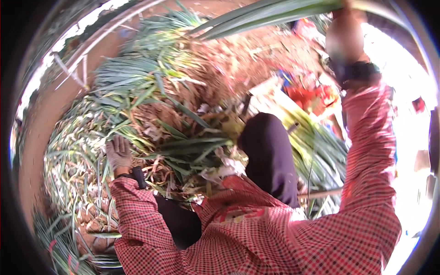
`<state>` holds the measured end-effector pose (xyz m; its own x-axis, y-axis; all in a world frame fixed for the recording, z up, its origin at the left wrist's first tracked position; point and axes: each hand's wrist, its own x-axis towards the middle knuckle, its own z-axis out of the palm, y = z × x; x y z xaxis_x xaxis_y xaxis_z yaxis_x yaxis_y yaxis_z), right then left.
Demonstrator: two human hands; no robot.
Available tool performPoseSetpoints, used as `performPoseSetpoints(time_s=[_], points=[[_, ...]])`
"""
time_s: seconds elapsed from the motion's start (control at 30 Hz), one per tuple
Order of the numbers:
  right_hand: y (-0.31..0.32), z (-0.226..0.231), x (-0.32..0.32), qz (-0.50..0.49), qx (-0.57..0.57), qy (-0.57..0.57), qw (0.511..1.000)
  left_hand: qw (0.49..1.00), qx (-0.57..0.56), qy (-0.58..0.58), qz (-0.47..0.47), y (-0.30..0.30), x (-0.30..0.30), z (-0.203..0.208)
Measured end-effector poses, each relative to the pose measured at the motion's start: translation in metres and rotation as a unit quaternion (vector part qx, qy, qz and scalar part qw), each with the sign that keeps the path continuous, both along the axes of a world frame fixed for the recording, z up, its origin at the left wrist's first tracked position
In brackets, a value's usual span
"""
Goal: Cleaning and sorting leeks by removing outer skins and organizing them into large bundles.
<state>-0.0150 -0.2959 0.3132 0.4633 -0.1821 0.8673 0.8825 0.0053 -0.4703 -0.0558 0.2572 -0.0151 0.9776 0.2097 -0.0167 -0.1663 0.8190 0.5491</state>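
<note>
My left hand (118, 153), in a pale glove, lies with fingers spread on a heap of long green leek-like plants (151, 114) with pale stalks and dry roots. It grips nothing. My right hand (344, 36) is raised high at the upper right and looks blurred. It is closed around one plant, whose long green leaves (266, 13) stretch leftward across the top of the view. Both arms wear red checked sleeves, each with a dark band at the wrist.
A dark cloth-covered shape (270, 156), likely my knee, sits in the middle. More cut plants (316, 146) lie to its right, with red items (311, 96) behind. Reddish earth (256, 55) shows beyond the heap. A pale metal bar (105, 32) curves along the upper left.
</note>
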Motion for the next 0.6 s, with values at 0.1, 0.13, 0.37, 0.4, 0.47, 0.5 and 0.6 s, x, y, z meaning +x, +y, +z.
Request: performPoseSetpoints(time_s=[0.1, 0.13, 0.37, 0.4, 0.47, 0.5, 0.6], points=[[-0.097, 0.069, -0.071, -0.33, -0.206, -0.165, 0.906, 0.979, 0.092, 0.145, 0.105, -0.042, 0.009, 0.004], [-0.092, 0.05, -0.094, -0.411, -0.201, -0.038, 0.888, 0.971, 0.128, 0.175, 0.105, -0.049, 0.006, 0.005], [-0.28, -0.07, -0.163, -0.435, -0.69, 0.211, 0.538, 0.87, 0.432, 0.218, -0.098, -0.136, 0.0, 0.001], [-0.283, -0.106, -0.168, -0.387, -0.685, 0.28, 0.551, 0.858, 0.451, 0.205, -0.134, -0.157, 0.0, 0.006], [-0.28, -0.194, -0.169, -0.326, -0.61, 0.465, 0.552, 0.833, 0.487, 0.166, -0.204, -0.205, 0.01, 0.014], [-0.267, -0.22, -0.165, -0.31, -0.61, 0.465, 0.561, 0.818, 0.506, 0.126, -0.244, -0.226, 0.018, 0.02], [-0.227, -0.286, -0.148, -0.285, -0.641, 0.461, 0.543, 0.771, 0.537, 0.006, -0.342, -0.299, 0.05, 0.036]])
